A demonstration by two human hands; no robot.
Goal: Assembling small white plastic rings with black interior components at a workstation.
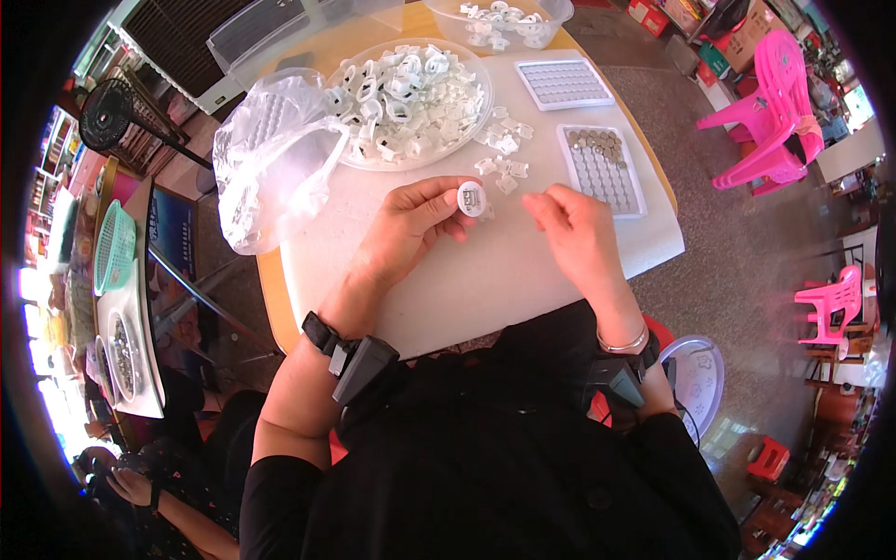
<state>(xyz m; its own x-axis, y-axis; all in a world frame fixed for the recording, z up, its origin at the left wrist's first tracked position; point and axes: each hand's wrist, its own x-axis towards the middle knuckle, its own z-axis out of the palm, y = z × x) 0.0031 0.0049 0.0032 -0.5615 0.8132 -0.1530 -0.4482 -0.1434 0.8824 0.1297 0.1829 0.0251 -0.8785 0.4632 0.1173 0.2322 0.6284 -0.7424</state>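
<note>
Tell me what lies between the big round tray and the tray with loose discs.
In the head view, small loose white pieces lie on the white covering between the round tray and the disc tray.

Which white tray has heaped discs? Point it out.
The nearer tray, by the right hand: small discs are heaped at its far end, unlike the farther tray.

this looks like a small workshop. a big bowl (392, 169) of little white parts (401, 93) sits on the worktop (429, 308), near flat trays (607, 191). another person (191, 527) is by a second worktop (149, 397) with a dish (138, 369) of small bits (120, 350). boxes (751, 37) are piled nearby.
</note>
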